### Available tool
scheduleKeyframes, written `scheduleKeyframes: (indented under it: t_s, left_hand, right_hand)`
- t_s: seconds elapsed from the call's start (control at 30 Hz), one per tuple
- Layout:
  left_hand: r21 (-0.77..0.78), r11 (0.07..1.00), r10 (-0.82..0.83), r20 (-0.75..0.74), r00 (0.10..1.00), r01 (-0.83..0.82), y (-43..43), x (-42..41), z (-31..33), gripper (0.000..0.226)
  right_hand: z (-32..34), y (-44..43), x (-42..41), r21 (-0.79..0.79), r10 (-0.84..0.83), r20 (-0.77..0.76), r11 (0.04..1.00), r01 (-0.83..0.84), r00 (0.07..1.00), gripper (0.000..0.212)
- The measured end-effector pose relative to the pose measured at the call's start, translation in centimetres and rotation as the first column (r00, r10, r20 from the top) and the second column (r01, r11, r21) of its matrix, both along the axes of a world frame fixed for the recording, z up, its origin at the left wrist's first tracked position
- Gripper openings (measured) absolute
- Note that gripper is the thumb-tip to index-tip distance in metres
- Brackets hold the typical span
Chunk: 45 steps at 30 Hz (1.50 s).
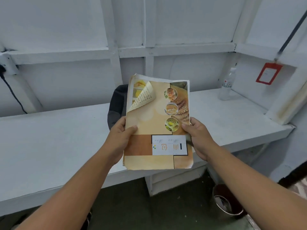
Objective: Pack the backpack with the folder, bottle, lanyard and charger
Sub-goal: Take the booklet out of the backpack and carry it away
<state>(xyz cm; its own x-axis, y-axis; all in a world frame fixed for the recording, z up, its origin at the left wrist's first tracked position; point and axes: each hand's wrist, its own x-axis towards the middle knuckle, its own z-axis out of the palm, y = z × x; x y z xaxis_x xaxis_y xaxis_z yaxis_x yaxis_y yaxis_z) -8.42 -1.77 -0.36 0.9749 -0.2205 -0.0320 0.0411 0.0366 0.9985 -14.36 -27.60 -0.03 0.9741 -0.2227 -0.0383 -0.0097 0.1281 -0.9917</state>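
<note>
above the white counter (pixel 58 138), both hands grip a worn, food-printed folder (pixel 157 123), holding it in the air. left hand (pixel 121 138) clamps the left edge, thumb across the cover, fingers hidden behind. right hand (pixel 199 138) pinches the right edge the same way. dark backpack (pixel 116 105) sits on the counter right behind the folder. clear water bottle (pixel 227 85) stands far right by the wall; red-cased lanyard (pixel 269 73) hangs above it.

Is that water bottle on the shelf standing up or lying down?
Upright. The clear bottle stands on its base on the white shelf, cap pointing up, near the right corner. It is too blurred to tell whether it holds water.
</note>
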Motion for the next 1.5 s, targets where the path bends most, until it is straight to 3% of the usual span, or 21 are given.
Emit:
scheduleKeyframes:
  t_s: [0.37, 0.57, 0.67, 0.9, 1.1, 1.23, 1.5]
  left_hand:
    - [-0.003, 0.939, -0.344, -0.002, 0.939, 0.344, -14.1, -1.7, -0.5, 0.026]
    - [0.001, 0.855, -0.518, -0.039, 0.855, 0.518, -25.6, -5.6, -0.9, 0.027]
    - [0.081, 0.816, -0.567, -0.076, 0.820, 0.572, -31.3, -8.4, -3.0, 0.027]
    - [0.166, 0.730, -0.627, -0.223, 0.746, 0.663, -40.4, -13.3, -11.9, 0.031]
    - [0.185, 0.741, -0.558, -0.364, 0.746, 0.645, -43.8, -11.9, -20.1, 0.028]
    - [0.252, 0.733, -0.532, -0.368, 0.763, 0.632, -47.0, -7.7, -26.4, 0.031]
    - [0.338, 0.725, -0.511, -0.319, 0.798, 0.600, -53.8, 1.5, -43.8, 0.035]
  right_hand:
    - [-1.3, -11.2, -9.2, 0.026, -0.313, 0.027, 0.950, 0.312, 0.949, 0.023]
    - [-2.2, -20.0, -16.8, 0.003, -0.516, 0.011, 0.856, 0.516, 0.856, 0.024]
    - [-5.1, -23.4, -21.3, -0.018, -0.611, -0.071, 0.791, 0.611, 0.789, 0.021]
    - [-13.9, -29.0, -28.5, -0.100, -0.707, -0.305, 0.690, 0.717, 0.638, 0.018]
    - [-20.6, -32.7, -26.6, -0.198, -0.655, -0.399, 0.745, 0.637, 0.641, 0.020]
    - [-26.1, -36.3, -22.8, -0.229, -0.601, -0.433, 0.794, 0.563, 0.672, 0.023]
    - [-43.8, -42.9, -13.8, -0.291, -0.638, -0.387, 0.770, 0.568, 0.666, 0.020]
